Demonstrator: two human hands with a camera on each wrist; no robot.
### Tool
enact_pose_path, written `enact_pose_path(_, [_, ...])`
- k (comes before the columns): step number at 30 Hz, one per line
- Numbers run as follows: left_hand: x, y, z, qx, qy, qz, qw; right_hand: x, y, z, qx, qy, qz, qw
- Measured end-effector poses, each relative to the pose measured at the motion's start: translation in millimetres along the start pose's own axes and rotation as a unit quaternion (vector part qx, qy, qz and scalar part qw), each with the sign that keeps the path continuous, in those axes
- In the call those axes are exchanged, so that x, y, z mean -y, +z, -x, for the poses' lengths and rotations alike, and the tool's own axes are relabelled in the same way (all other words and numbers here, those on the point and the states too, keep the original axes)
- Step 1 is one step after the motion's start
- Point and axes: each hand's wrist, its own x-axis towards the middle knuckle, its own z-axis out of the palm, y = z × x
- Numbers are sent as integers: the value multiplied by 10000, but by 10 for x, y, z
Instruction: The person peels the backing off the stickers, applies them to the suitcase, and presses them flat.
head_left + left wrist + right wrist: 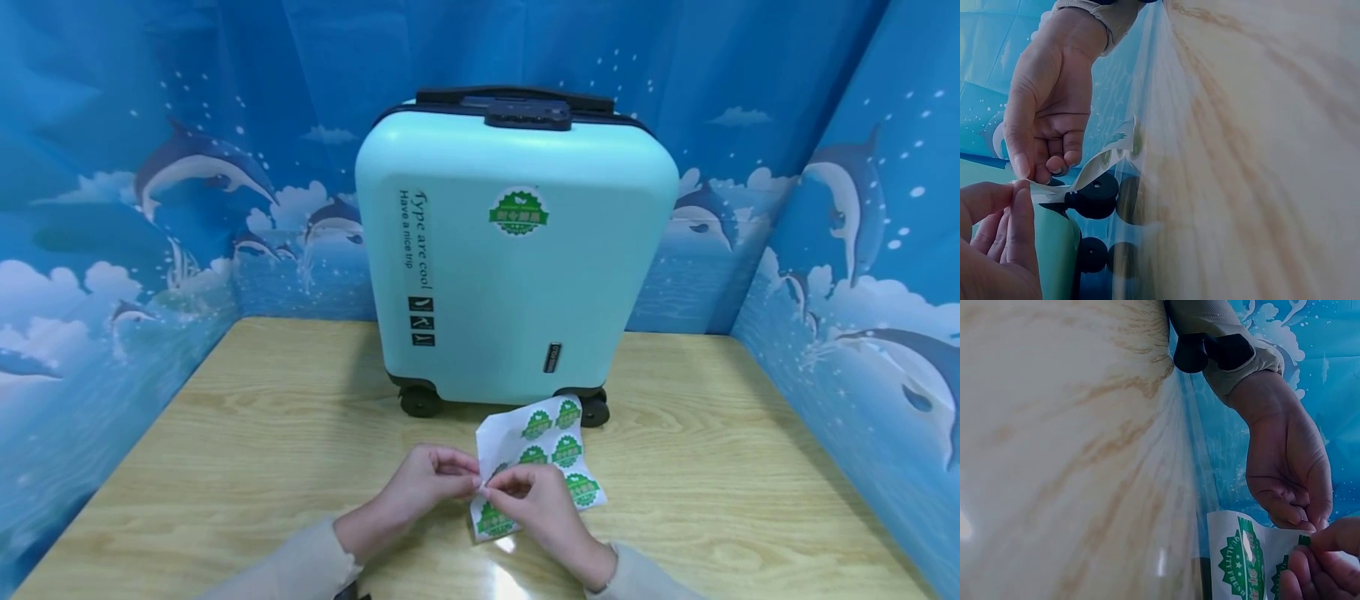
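Both hands meet at the left edge of a white sheet of round green stickers [501,432], which is raised and bent above the table. The left hand [420,489] pinches that edge between thumb and index finger. Right beside it, the thumb and index fingertips of the right hand [549,510] pinch the same spot. In the left wrist view the sheet [1105,161] curls away from the fingertips. Whether a sticker is partly lifted there is hidden by the fingers. Behind the sheet stands a mint-green suitcase [487,292], bearing one green round sticker [519,212] on its upper front.
The suitcase stands upright on black wheels [420,401], its black handle [517,96] on top. Under it lies a wood-grain table [300,400]. Blue dolphin-print curtains [285,83] enclose the back and sides.
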Motion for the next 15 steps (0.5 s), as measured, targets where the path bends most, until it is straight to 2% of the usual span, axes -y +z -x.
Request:
enact_pose_path(8, [-8,14,7,-56,93,-70,9999,31,-16,7,-24,-65,-64,10000])
enact_pose_path(15, [-27,20,2,-381,165,-179,9990,46,-43,11,26,162,-92,9998])
